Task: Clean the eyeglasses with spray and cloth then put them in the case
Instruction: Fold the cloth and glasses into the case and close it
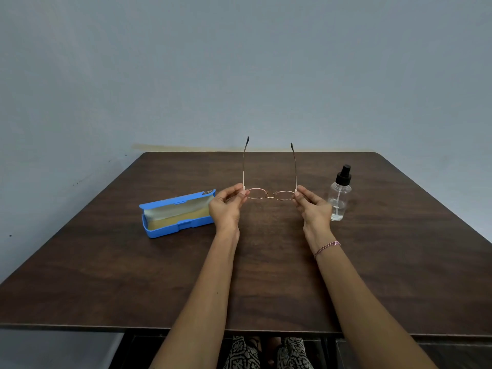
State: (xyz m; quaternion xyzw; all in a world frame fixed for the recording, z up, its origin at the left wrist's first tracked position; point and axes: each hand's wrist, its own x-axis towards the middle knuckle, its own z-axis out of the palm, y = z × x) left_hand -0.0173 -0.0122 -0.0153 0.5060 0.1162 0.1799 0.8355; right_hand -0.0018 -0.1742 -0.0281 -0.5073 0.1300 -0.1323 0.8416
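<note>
Glasses [271, 194]: held level above the middle of the bench [266, 283], clear of its surface; thin gold-coloured frame with oval lenses nearest the camera, both arms unfolded and pointing away toward the wall [239, 62], dark tips at the far ends.
Left hand [226, 207]: raised off the bench, thumb and fingers [241, 194] pinching the left end of the frame at the hinge, the other fingers curled underneath.
Right hand [314, 206]: raised to the same height, thumb and fingers [299, 194] pinching the right end of the frame at the hinge; pink bracelet [327, 247] around the wrist.
Case [175, 214]: blue, lying open on the bench to the left of the left hand, its right end passing behind that hand; lid tipped back, yellow lining inside, a pale grey layer against the inner lid, cloth or lining impossible to tell.
Spray bottle [339, 198]: clear body with black pump top, standing upright on the bench just right of the right hand, lower left edge hidden behind it; dip tube visible through the wall, liquid level hard to read.
Bench: dark wood-grain top, far edge near a plain blue-grey wall.
Below the near edge: patterned trousers [245, 352], partly in shadow.
</note>
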